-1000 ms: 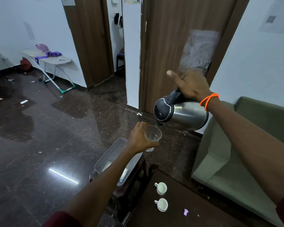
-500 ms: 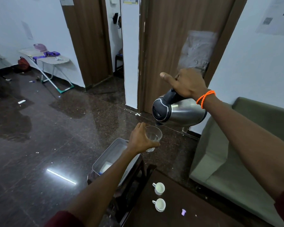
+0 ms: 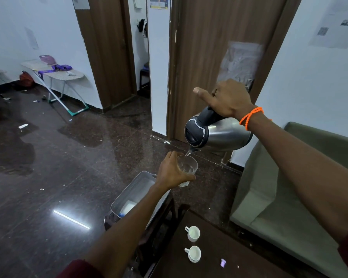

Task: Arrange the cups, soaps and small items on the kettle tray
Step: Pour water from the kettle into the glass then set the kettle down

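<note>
The fingers (image 3: 186, 177) of the left hand (image 3: 172, 172) are wrapping around a clear faceted drinking glass (image 3: 187, 169), holding it upright in mid-air over the dark polished floor. The right hand (image 3: 228, 100), an orange cord bracelet (image 3: 249, 117) at its wrist, is closing on the black handle of a stainless steel electric kettle (image 3: 217, 135), its thumb sticking out free. The kettle is tipping spout-down, just above the glass rim, and a thin stream of water is falling into the glass.

Below the left forearm, a grey rectangular metal tray (image 3: 129, 194) is resting on a dark stand, with something white lying inside. Nearer, two small white ceramic cups (image 3: 193, 233) and a tiny lilac item (image 3: 223, 262) are sitting well apart from the tray on the dark brown worktop (image 3: 219, 247).

The step looks like emptying or rinsing, ahead of arranging. Next, the person probably needs to level the kettle, then set both pieces down without spilling.
</note>
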